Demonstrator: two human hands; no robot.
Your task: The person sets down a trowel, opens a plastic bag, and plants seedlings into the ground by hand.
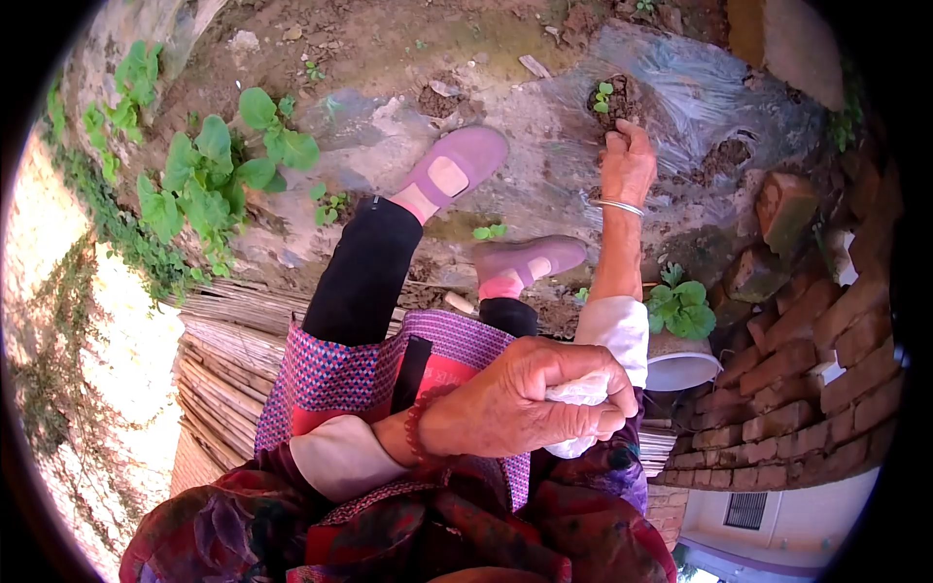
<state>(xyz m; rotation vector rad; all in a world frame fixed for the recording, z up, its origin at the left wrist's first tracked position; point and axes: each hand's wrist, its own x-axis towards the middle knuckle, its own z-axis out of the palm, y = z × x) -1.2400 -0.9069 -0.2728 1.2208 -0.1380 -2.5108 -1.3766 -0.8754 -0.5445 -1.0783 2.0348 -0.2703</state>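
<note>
My left hand (520, 400), with a red beaded bracelet, is closed around a crumpled white plastic bag (580, 391) above my lap. Most of the bag is hidden by the fingers. My right hand (629, 167), wearing a silver bangle, reaches forward to the ground. Its fingers are bent and drawn together at the edge of a patch of dark loose soil (630, 105). Whatever they may hold is too small to make out. A small green seedling (604, 96) stands in that soil, just beyond the fingertips. Clear plastic film (695, 83) covers the ground around it.
Two mauve shoes (476, 160) stand on the film-covered bed. Larger leafy plants (199, 180) grow at left; another leafy plant (682, 309) is by a white bowl (680, 371) at right. Bricks (802, 325) are stacked along the right. Dry stalks (219, 379) lie at lower left.
</note>
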